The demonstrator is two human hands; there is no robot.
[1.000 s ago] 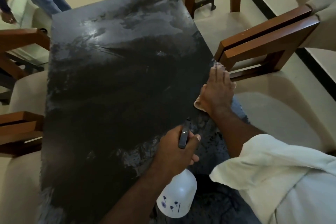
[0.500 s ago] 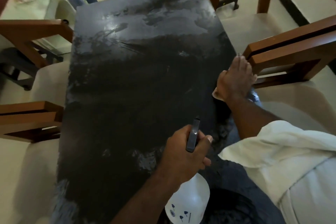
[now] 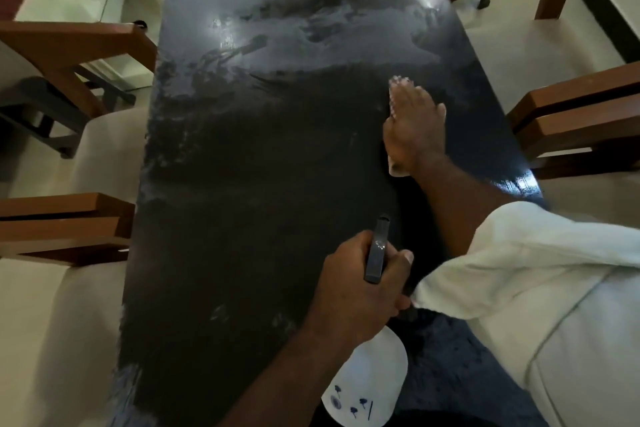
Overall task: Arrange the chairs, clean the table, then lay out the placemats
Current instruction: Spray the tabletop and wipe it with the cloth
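1. At the near end of the table (image 3: 242,191), the left hand (image 3: 360,288) grips a white spray bottle (image 3: 369,381), fingers curled round its neck under the dark nozzle.
2. Farther in, near the right edge, the right hand (image 3: 414,125) presses a pale cloth (image 3: 396,169) flat on the dark top, fingers straight and together.
3. Beyond the hand, wet streaks (image 3: 311,31) shine across the far half.
4. Cushioned chairs (image 3: 62,218) with wooden arms stand close along both long sides.

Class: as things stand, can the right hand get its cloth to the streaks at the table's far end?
Probably yes: nothing stands on the table between the right hand, flat on the cloth, and the streaks.
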